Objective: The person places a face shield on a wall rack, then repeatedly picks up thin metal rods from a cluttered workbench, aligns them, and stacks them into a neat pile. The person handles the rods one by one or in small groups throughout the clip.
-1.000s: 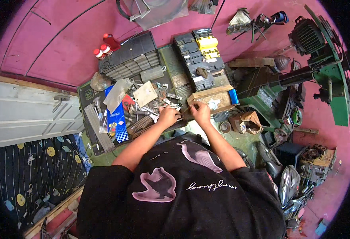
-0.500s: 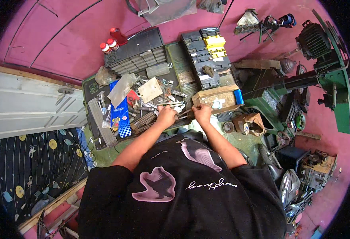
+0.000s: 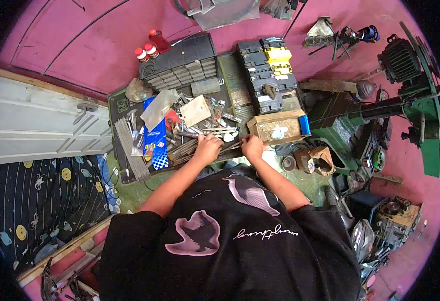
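A bundle of thin brown metal rods lies at the near edge of the cluttered workbench, passing under my left hand. The fingers of that hand are bent and closed around some of them. Rod ends run across the gap toward my right hand, whose fingers are pinched on the end of a thin rod. Beyond my right hand sits an open cardboard box with a blue end. Past my left hand are loose metal tools, a beige plate and a blue printed packet. The fingertips are partly hidden.
A bunch of grey rods lies on the bench's left side. A drawer cabinet with red bottles and a row of black batteries stand behind. A green machine, a torn paper bag and metal parts are at right.
My hands remain close together at the rods, with only slight finger movement. The whole view has shifted a little, so the bench appears slightly farther right.
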Motion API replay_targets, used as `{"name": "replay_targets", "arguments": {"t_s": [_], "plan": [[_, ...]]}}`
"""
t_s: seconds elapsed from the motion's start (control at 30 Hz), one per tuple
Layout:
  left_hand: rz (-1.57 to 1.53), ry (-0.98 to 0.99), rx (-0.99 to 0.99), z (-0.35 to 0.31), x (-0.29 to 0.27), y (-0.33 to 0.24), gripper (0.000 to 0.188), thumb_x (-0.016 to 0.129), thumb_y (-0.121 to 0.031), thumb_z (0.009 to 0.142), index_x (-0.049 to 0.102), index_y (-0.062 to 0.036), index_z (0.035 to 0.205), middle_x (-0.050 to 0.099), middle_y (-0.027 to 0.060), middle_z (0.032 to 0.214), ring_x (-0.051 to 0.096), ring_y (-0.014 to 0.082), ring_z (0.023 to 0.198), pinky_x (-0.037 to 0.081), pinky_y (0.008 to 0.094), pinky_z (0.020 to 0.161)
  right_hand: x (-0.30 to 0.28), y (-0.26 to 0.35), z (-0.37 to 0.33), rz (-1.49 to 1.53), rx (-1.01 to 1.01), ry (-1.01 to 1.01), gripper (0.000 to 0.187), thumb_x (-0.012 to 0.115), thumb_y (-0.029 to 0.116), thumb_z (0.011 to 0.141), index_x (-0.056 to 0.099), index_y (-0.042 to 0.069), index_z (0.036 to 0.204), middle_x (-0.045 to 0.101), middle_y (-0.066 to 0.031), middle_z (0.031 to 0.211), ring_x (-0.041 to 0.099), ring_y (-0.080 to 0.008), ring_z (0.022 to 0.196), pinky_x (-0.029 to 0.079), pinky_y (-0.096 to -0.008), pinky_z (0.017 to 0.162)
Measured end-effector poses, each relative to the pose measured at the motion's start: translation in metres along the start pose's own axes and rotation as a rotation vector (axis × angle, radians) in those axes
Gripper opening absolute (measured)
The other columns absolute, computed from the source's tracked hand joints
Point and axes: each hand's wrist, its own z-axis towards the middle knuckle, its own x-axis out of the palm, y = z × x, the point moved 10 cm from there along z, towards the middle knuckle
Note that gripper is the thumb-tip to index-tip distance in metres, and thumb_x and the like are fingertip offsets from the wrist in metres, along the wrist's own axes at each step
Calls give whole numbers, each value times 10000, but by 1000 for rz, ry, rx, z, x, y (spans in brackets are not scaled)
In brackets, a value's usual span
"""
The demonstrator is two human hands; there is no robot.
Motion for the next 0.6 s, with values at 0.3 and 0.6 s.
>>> {"name": "replay_targets", "arguments": {"t_s": [0.3,0.6], "plan": [[25,-107,-247,-47,-14,33,113,725,-218,779,719,-106,788,701,44,837,597,248,967,374,470,829,5,-4,-3,8,7,-6,240,732,326,839,773,139,983,740,-152,1021,660,-336,1074,301,-670,991],[78,18,-202,-51,13,31,231,737,-361,807,779,-134,822,706,70,740,635,250,826,366,462,833,36,-27,5,135,51,-17,164,715,202,855,760,57,915,744,-168,892,717,-345,867,532,-435,831]]}}
